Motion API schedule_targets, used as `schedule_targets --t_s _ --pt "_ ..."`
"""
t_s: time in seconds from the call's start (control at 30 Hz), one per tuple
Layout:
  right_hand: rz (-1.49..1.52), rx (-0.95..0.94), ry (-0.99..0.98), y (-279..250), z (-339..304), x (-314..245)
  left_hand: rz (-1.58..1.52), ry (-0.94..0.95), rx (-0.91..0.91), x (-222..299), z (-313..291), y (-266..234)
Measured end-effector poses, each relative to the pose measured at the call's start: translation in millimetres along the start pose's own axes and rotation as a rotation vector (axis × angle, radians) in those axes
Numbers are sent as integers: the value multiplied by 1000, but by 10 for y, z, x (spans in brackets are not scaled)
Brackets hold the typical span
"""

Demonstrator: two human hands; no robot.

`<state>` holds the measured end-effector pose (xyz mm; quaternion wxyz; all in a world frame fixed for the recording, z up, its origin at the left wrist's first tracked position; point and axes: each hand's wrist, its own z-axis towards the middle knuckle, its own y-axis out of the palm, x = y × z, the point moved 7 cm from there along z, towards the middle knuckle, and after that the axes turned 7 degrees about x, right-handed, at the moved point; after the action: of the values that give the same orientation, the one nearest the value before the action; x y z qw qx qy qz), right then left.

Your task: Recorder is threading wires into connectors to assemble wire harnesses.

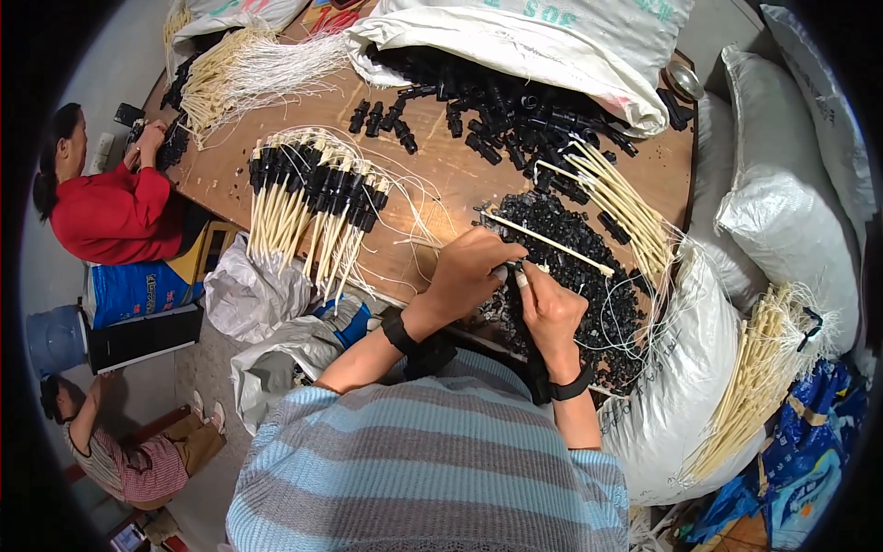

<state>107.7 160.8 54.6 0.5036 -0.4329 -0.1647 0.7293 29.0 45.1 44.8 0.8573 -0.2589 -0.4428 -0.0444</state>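
Left hand (476,264) and right hand (552,308) pinched a dark piece (518,264); I feared a slip could lose it in the black heap (602,236).

Sticks (276,221) lie left and right of what seem clips (607,304).

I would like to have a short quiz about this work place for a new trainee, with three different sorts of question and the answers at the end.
1. True or false: the left hand and the right hand of the camera wearer are close together.

2. Choose one: what does the single pale rod lie over?
A) a blue water bottle
B) the pile of small black pieces
C) a red basket

3. Fill in the colour: the co-worker at the left end of the table wears a ____ top.

Key: 1. True. 2. B. 3. Red.
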Motion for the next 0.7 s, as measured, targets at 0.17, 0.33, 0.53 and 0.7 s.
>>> schedule_targets --t_s 0.17,0.33,0.53,0.7 --pt "37 11 25 1 -3 -6 -49 -128 29 -69 -30 6" --pt "88 41 66 -12 -15 38 -35 6 60 94 96 -51" --pt "99 -90 -15 -36 -16 -13 110 -149 -174 -239 -107 30" --pt "258 -159 326 96 5 119 212 -33 -91 -63 -44 -45"
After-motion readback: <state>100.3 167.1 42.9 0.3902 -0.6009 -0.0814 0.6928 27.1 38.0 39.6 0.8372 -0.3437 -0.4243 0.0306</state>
